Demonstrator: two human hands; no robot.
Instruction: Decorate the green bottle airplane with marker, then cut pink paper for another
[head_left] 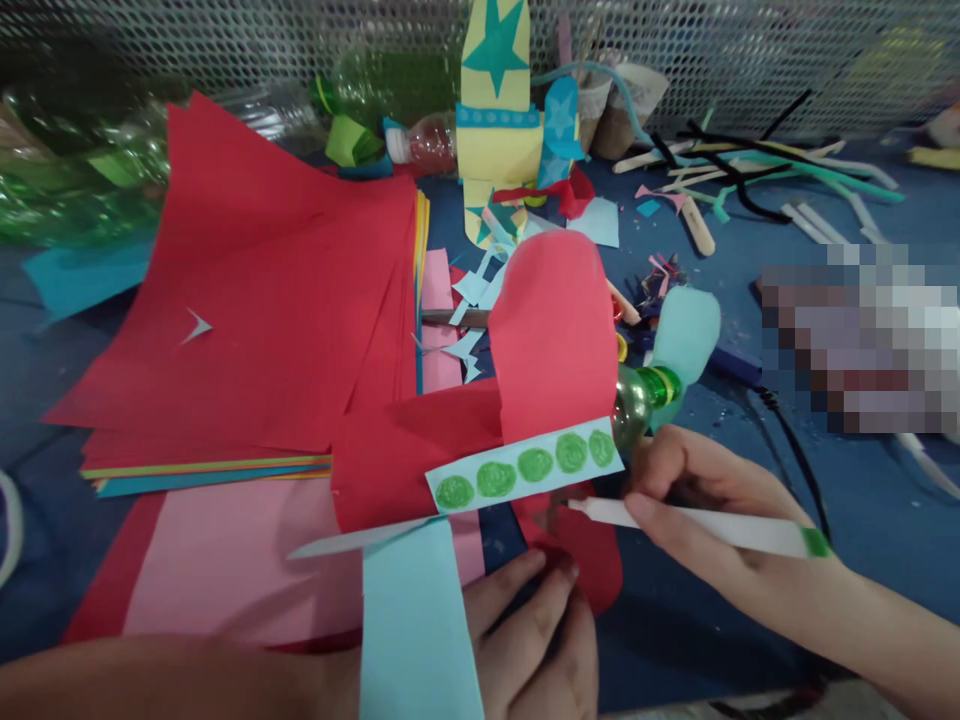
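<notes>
Watching remotely, I can't tell what my left hand (540,640) grips at six o'clock, beside red paper (596,560). The spotted strip (535,465) near centre looks light, bendy — easily creased. I'd hold the probably stiffer bottle (631,405), three o'clock. My right hand (720,500), four o'clock, pinches a marker (750,530).

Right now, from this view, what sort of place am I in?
Probably a paper-craft workspace: there's a stack of coloured paper, cut paper scraps, and a marker in your right hand.
</notes>
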